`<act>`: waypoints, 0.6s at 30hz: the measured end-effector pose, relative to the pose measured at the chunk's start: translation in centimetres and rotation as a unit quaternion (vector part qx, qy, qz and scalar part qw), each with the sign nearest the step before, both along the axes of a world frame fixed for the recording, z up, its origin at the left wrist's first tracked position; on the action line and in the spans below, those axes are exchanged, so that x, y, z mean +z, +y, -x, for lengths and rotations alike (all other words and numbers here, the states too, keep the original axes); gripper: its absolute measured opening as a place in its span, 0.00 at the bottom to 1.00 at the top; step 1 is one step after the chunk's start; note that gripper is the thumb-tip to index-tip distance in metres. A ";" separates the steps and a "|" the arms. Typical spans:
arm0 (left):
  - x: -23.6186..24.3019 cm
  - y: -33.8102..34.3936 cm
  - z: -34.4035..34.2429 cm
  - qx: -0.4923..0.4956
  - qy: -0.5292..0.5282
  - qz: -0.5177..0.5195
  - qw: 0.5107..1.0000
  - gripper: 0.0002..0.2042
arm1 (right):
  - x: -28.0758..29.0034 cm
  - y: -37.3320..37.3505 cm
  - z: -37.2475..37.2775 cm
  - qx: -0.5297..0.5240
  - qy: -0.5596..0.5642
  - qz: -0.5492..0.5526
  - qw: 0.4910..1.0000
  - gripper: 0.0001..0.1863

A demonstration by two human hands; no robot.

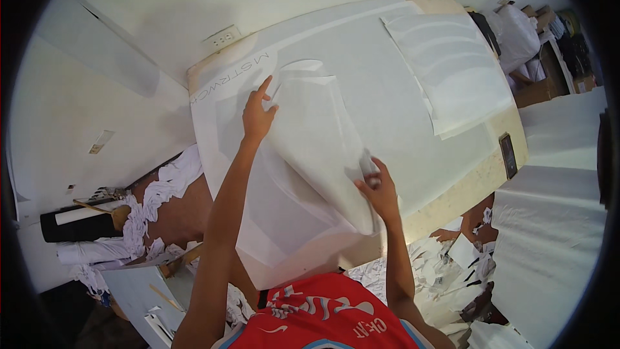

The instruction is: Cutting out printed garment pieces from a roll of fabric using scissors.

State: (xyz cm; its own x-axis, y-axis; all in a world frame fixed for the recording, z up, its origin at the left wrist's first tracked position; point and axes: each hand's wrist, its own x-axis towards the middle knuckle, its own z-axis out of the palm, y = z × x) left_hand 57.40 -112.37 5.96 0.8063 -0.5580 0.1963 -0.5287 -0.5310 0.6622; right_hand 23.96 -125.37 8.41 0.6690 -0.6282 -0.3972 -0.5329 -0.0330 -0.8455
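Head cam: hands (258,118) (381,194) flank wht sheet (314,132), L farther fwd.

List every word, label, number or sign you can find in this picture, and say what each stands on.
Dark capitals, not copied here: upper left of the pale sheet.
Pale lettering, partly folded, and a curved mark, also not copied: red shirt.
Dark rectangular device: any marking too small to read.

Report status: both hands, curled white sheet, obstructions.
Left hand at upper left of curled white sheet; right hand by its lower right edge, grips unclear. Sheet on table. Dark flat slab at right edge, away from hands.
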 end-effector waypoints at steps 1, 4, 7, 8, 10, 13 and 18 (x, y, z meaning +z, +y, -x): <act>-0.2 -0.1 -0.4 0.006 -0.002 -0.002 1.000 0.40 | -0.1 -0.1 1.3 -0.033 -0.009 -0.142 0.989 0.37; -1.6 -0.3 -1.4 0.043 -0.008 -0.004 0.999 0.37 | -0.7 0.8 6.0 -0.051 -0.143 -0.305 0.940 0.43; -2.2 -0.6 -1.2 0.108 -0.039 0.049 0.992 0.31 | 0.2 4.1 8.4 -0.117 -0.239 -0.323 0.908 0.41; -2.2 -0.6 -1.4 0.110 -0.037 0.046 0.992 0.31 | 0.5 5.1 8.4 -0.116 -0.236 -0.326 0.908 0.41; -2.0 -0.4 -1.2 0.110 -0.062 -0.004 0.992 0.30 | 1.4 6.6 8.9 -0.213 -0.233 -0.352 0.881 0.38; -1.5 -0.9 -1.1 0.131 -0.026 -0.080 0.988 0.30 | 1.5 6.9 8.5 -0.315 -0.237 -0.389 0.833 0.31; -2.5 -0.2 -0.1 0.153 -0.059 -0.171 0.972 0.28 | 0.0 8.6 8.0 -0.226 -0.079 -0.158 0.958 0.19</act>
State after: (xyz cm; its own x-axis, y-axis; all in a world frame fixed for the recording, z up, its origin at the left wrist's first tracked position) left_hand 57.48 -112.62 3.43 0.9278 -0.3448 0.1428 -0.3732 -0.8534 0.3640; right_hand 15.99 -116.74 8.44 0.4239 -0.7335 -0.5313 -0.2974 0.4414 -0.8466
